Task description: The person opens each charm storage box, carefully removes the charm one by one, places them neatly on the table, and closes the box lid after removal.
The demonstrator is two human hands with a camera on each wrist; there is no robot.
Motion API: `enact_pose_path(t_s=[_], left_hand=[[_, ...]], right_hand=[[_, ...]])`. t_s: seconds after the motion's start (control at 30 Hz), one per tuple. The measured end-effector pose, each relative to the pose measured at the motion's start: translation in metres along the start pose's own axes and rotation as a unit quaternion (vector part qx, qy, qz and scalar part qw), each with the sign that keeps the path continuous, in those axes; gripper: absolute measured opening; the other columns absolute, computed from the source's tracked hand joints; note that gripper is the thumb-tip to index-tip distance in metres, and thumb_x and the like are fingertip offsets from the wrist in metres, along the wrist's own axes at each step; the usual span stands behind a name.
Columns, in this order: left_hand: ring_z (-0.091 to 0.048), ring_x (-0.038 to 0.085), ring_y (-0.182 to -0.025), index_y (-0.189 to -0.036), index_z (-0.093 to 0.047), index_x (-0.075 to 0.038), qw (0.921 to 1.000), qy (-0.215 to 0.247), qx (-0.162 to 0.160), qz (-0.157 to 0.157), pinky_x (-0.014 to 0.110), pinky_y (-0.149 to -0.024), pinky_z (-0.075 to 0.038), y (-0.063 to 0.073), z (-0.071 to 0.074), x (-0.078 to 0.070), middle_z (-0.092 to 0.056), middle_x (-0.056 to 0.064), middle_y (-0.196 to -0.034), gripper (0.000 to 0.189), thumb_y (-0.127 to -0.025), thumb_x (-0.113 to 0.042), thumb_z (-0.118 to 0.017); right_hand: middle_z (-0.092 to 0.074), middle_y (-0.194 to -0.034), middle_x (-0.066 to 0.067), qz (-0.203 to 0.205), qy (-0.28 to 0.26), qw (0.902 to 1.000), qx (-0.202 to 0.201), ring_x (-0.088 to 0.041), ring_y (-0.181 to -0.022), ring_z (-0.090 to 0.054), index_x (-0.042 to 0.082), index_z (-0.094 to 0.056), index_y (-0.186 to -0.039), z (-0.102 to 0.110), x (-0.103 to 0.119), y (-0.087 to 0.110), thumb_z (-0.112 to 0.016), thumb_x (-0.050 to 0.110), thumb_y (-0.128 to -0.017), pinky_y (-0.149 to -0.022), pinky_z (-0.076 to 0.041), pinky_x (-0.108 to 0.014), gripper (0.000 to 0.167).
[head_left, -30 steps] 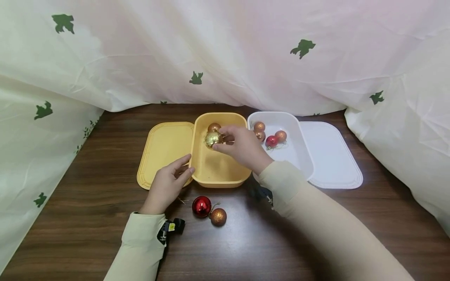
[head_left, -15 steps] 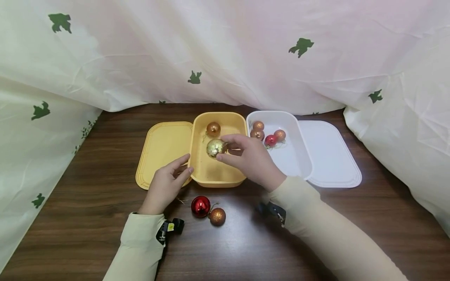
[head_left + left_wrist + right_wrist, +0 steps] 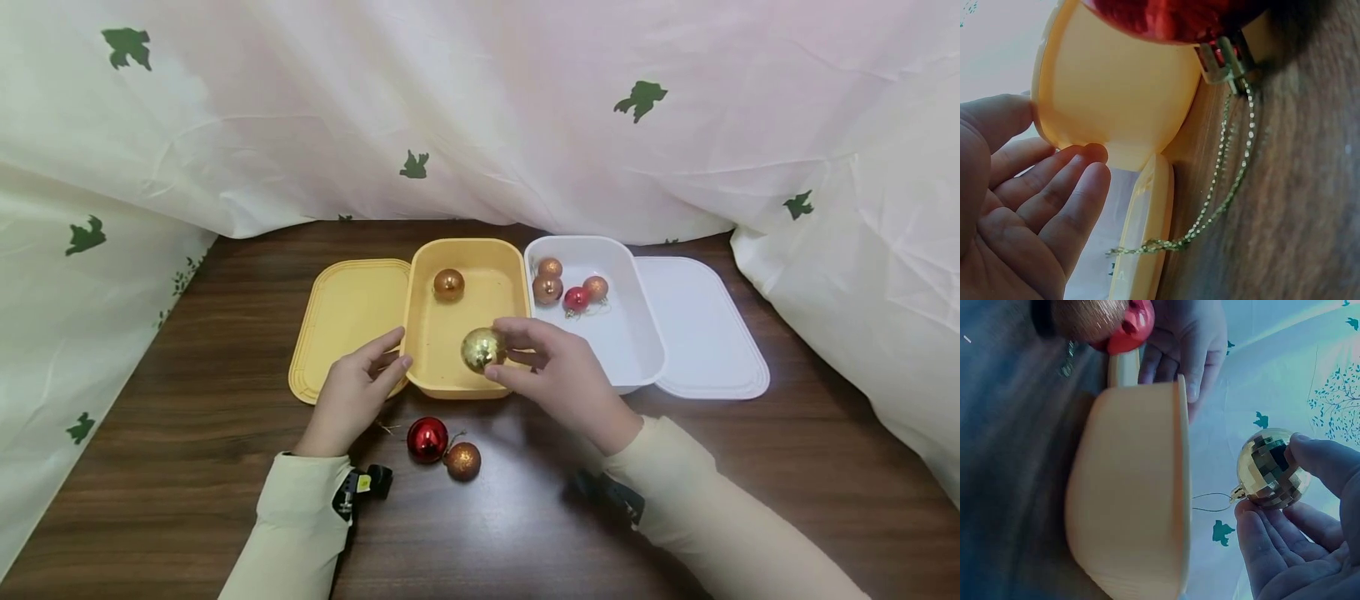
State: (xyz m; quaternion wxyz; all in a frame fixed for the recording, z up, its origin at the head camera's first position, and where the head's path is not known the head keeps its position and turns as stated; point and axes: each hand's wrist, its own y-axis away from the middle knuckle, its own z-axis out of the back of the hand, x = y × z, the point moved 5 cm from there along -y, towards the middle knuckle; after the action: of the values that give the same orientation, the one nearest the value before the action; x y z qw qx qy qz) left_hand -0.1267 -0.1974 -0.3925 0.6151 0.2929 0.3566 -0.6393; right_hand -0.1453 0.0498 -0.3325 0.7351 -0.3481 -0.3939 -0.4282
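Observation:
My right hand [image 3: 573, 379] pinches a shiny gold mirror-faceted Christmas bauble [image 3: 482, 350] between thumb and fingers. It is over the near right part of the yellow box [image 3: 457, 392], and its hanging loop [image 3: 1210, 502] dangles free in the right wrist view. At the box's left rim, my left hand [image 3: 354, 392] rests its thumb and fingertips against the edge, fingers loosely extended. An orange-gold bauble [image 3: 448, 285] lies inside that box. On the table in front are a shiny red bauble [image 3: 427, 440] and a glittery copper bauble [image 3: 462, 461].
A white box [image 3: 630, 358] touches the yellow one's right side and contains a small red bauble [image 3: 576, 299] and several copper ones. The yellow lid [image 3: 352, 317] lies to the left, the white lid [image 3: 705, 325] to the right. A patterned cloth [image 3: 480, 108] hangs behind.
The right hand has drawn the gold bauble from the far part of the yellow box toward the near right. The orange-gold bauble has rolled slightly. The left hand stays put.

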Motion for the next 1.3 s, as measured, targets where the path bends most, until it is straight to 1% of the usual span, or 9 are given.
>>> enact_pose_path(t_s=[0.2, 0.27, 0.43, 0.57, 0.63, 0.77, 0.97, 1.1, 1.3], left_hand=[[-0.068, 0.025, -0.111, -0.144, -0.055, -0.01, 1.0, 0.0, 0.0, 0.004, 0.043, -0.088, -0.057, 0.0, 0.0, 0.0, -0.061, 0.011, -0.139, 0.049, -0.099, -0.026, -0.066], [-0.068, 0.025, -0.112, -0.145, -0.055, -0.009, 1.0, 0.004, 0.001, 0.005, 0.042, -0.088, -0.057, -0.001, -0.001, 0.001, -0.06, 0.011, -0.139, 0.049, -0.1, -0.026, -0.065], [-0.067, 0.024, -0.112, -0.145, -0.054, -0.009, 1.0, 0.004, 0.004, 0.007, 0.041, -0.087, -0.057, 0.0, -0.002, 0.001, -0.06, 0.011, -0.139, 0.049, -0.1, -0.025, -0.065], [-0.067, 0.025, -0.112, -0.145, -0.054, -0.008, 0.9999, 0.005, 0.005, 0.007, 0.041, -0.087, -0.058, 0.0, -0.002, 0.0, -0.06, 0.012, -0.139, 0.049, -0.1, -0.025, -0.065], [-0.067, 0.025, -0.112, -0.145, -0.054, -0.008, 0.9999, 0.005, 0.005, 0.008, 0.04, -0.087, -0.058, 0.0, -0.002, -0.001, -0.06, 0.011, -0.139, 0.049, -0.1, -0.025, -0.065], [-0.067, 0.025, -0.112, -0.145, -0.055, -0.009, 0.9999, 0.008, 0.005, 0.008, 0.041, -0.088, -0.057, -0.001, -0.002, -0.002, -0.06, 0.011, -0.14, 0.048, -0.1, -0.025, -0.065], [-0.067, 0.025, -0.112, -0.144, -0.055, -0.009, 0.9999, 0.008, 0.005, 0.007, 0.041, -0.088, -0.057, -0.001, -0.002, -0.002, -0.06, 0.011, -0.14, 0.049, -0.1, -0.025, -0.065], [-0.067, 0.025, -0.112, -0.144, -0.055, -0.009, 0.9999, 0.007, 0.004, 0.008, 0.041, -0.088, -0.057, -0.001, -0.002, -0.001, -0.06, 0.011, -0.14, 0.049, -0.1, -0.026, -0.065], [-0.067, 0.026, -0.113, -0.145, -0.055, -0.009, 0.9999, 0.007, 0.006, 0.015, 0.042, -0.088, -0.057, -0.001, -0.002, 0.0, -0.06, 0.011, -0.14, 0.049, -0.1, -0.027, -0.064]], right_hand=[[-0.071, -0.119, -0.008, 0.004, -0.014, 0.9999, 0.009, -0.021, -0.1, -0.071, 0.004, -0.065, -0.127, -0.001, -0.01, 0.017, -0.084, 0.007, -0.081, -0.088, -0.057, -0.034, 0.049], [-0.071, -0.119, -0.008, 0.009, -0.014, 0.9998, 0.015, -0.019, -0.099, -0.071, 0.004, -0.065, -0.126, -0.002, -0.013, 0.023, -0.084, 0.007, -0.081, -0.088, -0.057, -0.033, 0.049], [-0.071, -0.119, -0.006, 0.023, -0.022, 0.999, 0.031, -0.016, -0.102, -0.071, 0.003, -0.066, -0.123, -0.005, -0.018, 0.037, -0.084, 0.003, -0.078, -0.089, -0.056, -0.026, 0.048], [-0.07, -0.118, -0.006, 0.036, -0.036, 0.9981, 0.035, -0.017, -0.104, -0.07, 0.003, -0.066, -0.122, -0.005, -0.02, 0.047, -0.084, 0.002, -0.077, -0.089, -0.056, -0.027, 0.048], [-0.07, -0.117, -0.004, 0.037, -0.036, 0.9979, 0.04, -0.017, -0.103, -0.07, 0.004, -0.067, -0.121, -0.005, -0.021, 0.051, -0.085, 0.004, -0.078, -0.089, -0.056, -0.027, 0.048], [-0.07, -0.116, -0.002, 0.035, -0.017, 0.9982, 0.046, -0.015, -0.101, -0.07, 0.007, -0.068, -0.121, -0.008, -0.027, 0.058, -0.086, 0.007, -0.077, -0.088, -0.056, -0.028, 0.047], [-0.07, -0.116, -0.001, 0.032, 0.02, 0.9979, 0.053, -0.012, -0.097, -0.07, 0.008, -0.068, -0.122, -0.014, -0.041, 0.059, -0.086, 0.01, -0.078, -0.087, -0.057, -0.031, 0.048], [-0.071, -0.113, 0.0, 0.021, 0.029, 0.9966, 0.074, -0.013, -0.096, -0.07, 0.009, -0.067, -0.123, -0.021, -0.047, 0.054, -0.085, 0.012, -0.079, -0.087, -0.057, -0.03, 0.047], [-0.071, -0.112, -0.004, -0.004, 0.047, 0.9925, 0.112, -0.017, -0.097, -0.07, 0.006, -0.067, -0.124, -0.031, -0.05, 0.044, -0.084, 0.015, -0.082, -0.088, -0.057, -0.03, 0.046]])
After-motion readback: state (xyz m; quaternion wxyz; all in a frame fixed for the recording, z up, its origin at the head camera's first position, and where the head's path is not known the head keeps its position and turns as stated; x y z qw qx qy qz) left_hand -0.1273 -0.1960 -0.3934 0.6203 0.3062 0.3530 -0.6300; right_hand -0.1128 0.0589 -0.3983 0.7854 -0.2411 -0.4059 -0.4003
